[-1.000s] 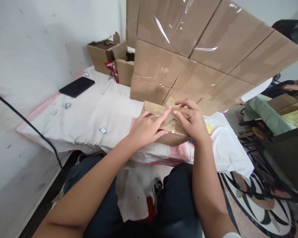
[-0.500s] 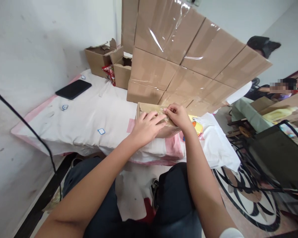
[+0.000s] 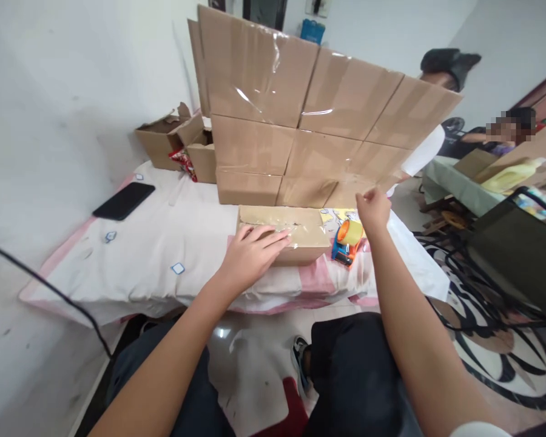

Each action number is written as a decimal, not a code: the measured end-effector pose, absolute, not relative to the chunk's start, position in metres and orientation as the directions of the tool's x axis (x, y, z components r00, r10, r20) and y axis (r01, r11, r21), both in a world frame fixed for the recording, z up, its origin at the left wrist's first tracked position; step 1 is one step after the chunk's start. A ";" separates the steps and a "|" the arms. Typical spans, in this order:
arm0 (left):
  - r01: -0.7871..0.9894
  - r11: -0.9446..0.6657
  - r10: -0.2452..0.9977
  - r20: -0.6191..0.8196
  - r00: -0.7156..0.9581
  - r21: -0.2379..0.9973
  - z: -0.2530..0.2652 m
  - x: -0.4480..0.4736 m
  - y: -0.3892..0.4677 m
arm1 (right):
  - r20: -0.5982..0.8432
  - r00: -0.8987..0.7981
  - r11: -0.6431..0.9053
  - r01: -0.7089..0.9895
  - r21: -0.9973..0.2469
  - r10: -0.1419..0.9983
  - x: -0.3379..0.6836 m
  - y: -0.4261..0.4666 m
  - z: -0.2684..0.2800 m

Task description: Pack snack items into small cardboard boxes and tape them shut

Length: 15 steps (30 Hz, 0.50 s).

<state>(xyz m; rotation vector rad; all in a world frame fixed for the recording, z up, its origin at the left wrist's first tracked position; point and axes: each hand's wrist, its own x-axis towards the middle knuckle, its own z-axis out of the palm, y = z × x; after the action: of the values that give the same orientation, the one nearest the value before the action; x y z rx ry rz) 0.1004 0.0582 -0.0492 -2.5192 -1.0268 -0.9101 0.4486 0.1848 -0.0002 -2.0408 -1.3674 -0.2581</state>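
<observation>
A small closed cardboard box (image 3: 307, 255) lies on the cloth-covered table (image 3: 200, 233), with shiny clear tape across its top. My left hand (image 3: 252, 255) rests on the left part of the box, fingers stretched out over the taped top. Off the box to the right, my right hand (image 3: 374, 209) is raised with its fingers pinched together; whatever they hold, if anything, is too small to make out. Between that hand and the box sits a blue and orange tape dispenser (image 3: 344, 252) carrying a yellowish roll of tape (image 3: 353, 232).
A tall wall of cardboard panels (image 3: 250, 142) stands right behind the box. To the left are a black phone (image 3: 124, 201), open cartons (image 3: 159, 142) and a red packet (image 3: 183, 162). A dark chair (image 3: 519, 255) is at the right, with people beyond.
My right hand has left the box top and moved right, fingers pinched. My left hand stays on the box. The tape dispenser now shows more fully as the view has shifted.
</observation>
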 end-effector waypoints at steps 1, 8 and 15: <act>0.698 -0.716 0.526 0.640 0.560 -0.021 -0.048 0.100 0.058 | 0.469 0.459 -0.275 0.870 -0.409 0.755 0.474 0.182 -0.010; 0.698 -0.712 0.512 0.621 0.593 -0.080 -0.045 0.101 0.066 | 0.312 0.394 -0.271 0.888 -0.370 0.864 0.570 0.170 -0.072; 0.703 -0.711 0.524 0.663 0.535 -0.006 -0.045 0.102 0.070 | 0.269 0.149 -0.036 0.922 -0.385 0.952 0.576 0.205 -0.103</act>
<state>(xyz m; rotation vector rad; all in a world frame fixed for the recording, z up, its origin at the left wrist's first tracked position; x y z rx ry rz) 0.1024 0.0703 -0.0453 -2.5032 -1.0260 -0.9463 0.5759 0.2048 -0.1026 -1.9676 -1.7833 0.0834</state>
